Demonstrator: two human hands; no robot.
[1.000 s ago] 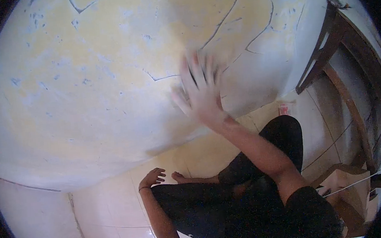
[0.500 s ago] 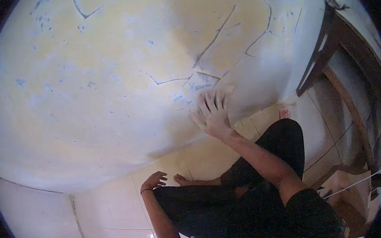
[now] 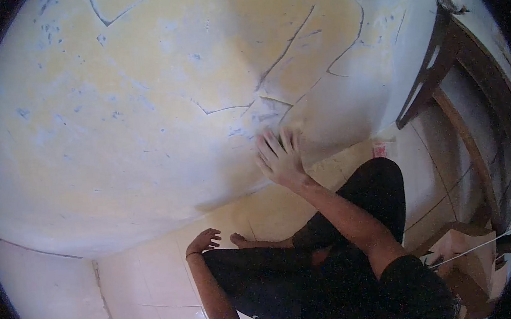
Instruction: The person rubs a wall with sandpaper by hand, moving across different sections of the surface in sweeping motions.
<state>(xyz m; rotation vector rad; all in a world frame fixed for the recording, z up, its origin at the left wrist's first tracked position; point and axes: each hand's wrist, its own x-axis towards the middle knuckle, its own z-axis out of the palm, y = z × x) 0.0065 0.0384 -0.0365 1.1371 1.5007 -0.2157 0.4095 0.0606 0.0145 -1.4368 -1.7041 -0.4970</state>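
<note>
My right hand (image 3: 281, 158) lies against the lower part of the wall (image 3: 163, 106), its fingers spread and blurred at the tips. Whether anything thin is under the palm cannot be made out; a pale yellowish patch shows beside the fingertips. Cracks and peeling edges run through the yellow and white paint just above that hand. My left hand (image 3: 205, 241) hangs loosely over my bent knee, fingers a little apart, holding nothing.
I sit on a tiled floor (image 3: 152, 285) close to the wall. At right a dark wooden frame (image 3: 444, 57) leans on the side wall. A cardboard box (image 3: 460, 252) with a pale cord (image 3: 480, 243) stands below it. A small red and white packet (image 3: 380, 149) lies in the corner.
My right hand has slid slightly down and left along the wall. The left hand keeps its place on the knee. The whole view has shifted a little.
</note>
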